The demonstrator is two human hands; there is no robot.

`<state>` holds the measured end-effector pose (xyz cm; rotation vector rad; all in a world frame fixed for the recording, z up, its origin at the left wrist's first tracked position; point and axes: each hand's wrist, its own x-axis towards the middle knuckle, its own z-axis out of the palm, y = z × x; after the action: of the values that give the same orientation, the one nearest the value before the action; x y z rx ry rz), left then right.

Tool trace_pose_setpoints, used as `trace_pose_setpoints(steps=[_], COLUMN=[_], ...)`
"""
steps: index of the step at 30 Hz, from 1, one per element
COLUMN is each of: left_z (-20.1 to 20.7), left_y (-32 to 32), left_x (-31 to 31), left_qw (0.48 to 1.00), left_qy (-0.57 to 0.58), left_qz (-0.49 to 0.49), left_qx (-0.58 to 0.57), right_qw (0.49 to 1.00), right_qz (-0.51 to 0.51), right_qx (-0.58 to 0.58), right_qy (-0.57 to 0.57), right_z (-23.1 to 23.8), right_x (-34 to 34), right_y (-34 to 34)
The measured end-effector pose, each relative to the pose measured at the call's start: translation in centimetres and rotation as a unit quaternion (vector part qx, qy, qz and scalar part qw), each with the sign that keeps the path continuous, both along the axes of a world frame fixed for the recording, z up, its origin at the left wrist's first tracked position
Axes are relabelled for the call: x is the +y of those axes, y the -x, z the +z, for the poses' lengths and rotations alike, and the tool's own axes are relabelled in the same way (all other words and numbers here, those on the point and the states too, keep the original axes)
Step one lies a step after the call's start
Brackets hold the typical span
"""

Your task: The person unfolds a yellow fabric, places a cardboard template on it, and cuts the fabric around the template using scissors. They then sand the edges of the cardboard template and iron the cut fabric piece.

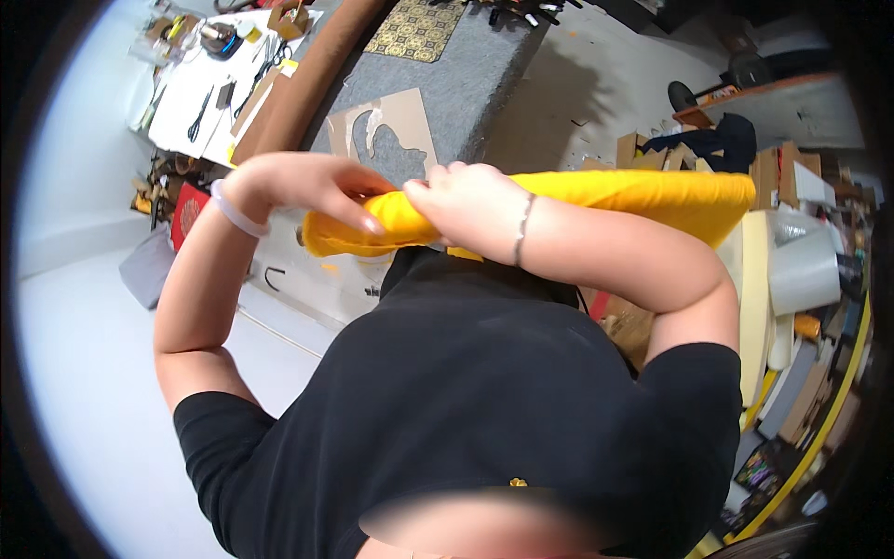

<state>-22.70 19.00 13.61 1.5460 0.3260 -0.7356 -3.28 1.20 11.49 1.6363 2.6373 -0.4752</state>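
Observation:
A long piece covered in bright yellow cloth (596, 189) lies across in front of my body, its right end reaching past my right forearm. Whether it is a padded cushion or a folded bundle of fabric, I cannot tell. My left hand (331, 191) bends over its left end, thumb and fingers closed on the cloth. Beside it, my right hand (470, 207) grips the upper edge, with its knuckles up and the fingertips partly hidden. The two hands are close together, and the yellow cloth shows bunched between and below them.
Beyond my hands is a grey felt-covered table (475, 88) with a cut-out cardboard template (396, 130) and a patterned cloth piece (414, 30). A brown roll (312, 79) runs along its left side. Scissors (198, 116) lie on a white table (177, 102). Boxes and materials crowd the right.

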Motion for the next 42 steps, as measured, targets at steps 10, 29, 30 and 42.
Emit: trace_pose_setpoints(steps=[10,29,30,42], left_z=[-4.0,-4.6,-4.0,-2.7], left_y=[0.2,2.0,1.2,-0.8], left_x=[-14.5,-29.7,-29.1,-24.9], left_qw=[0.786,0.545,0.542,0.499], left_qy=[-0.570,-0.732,-0.726,-0.801], left_qz=[0.228,0.403,0.420,0.331], left_qx=[-0.076,0.071,0.043,0.002], right_qw=[0.977,0.892,0.881,0.934], right_qz=[0.134,0.232,0.232,0.140], right_qx=[0.106,0.074,0.080,0.075], right_qy=[-0.130,-0.380,-0.404,-0.321], right_z=[-2.7,-8.0,-7.4,-2.0], right_x=[2.2,10.7,10.7,7.4], right_y=[-14.0,-25.3,-25.0,-25.4])
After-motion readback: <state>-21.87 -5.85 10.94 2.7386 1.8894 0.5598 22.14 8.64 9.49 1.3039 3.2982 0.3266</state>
